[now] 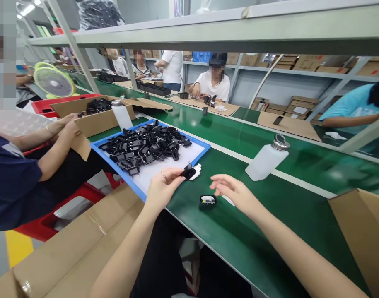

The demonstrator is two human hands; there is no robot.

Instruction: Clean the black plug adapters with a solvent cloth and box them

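Black plug adapter [188, 172] | left hand [163, 191]: fingertips pinching it, at blue tray [121, 174] edge | right hand [234, 192]: open, empty, beside black casing [208, 201] on green belt [254, 236] | risk: weak pinch drops adapter

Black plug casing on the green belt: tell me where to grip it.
Pinch the black plug casing by its outer side walls, coming from above on the right, where the right hand is. It lies flat on the green conveyor belt, white parts showing on top, so those walls are free.
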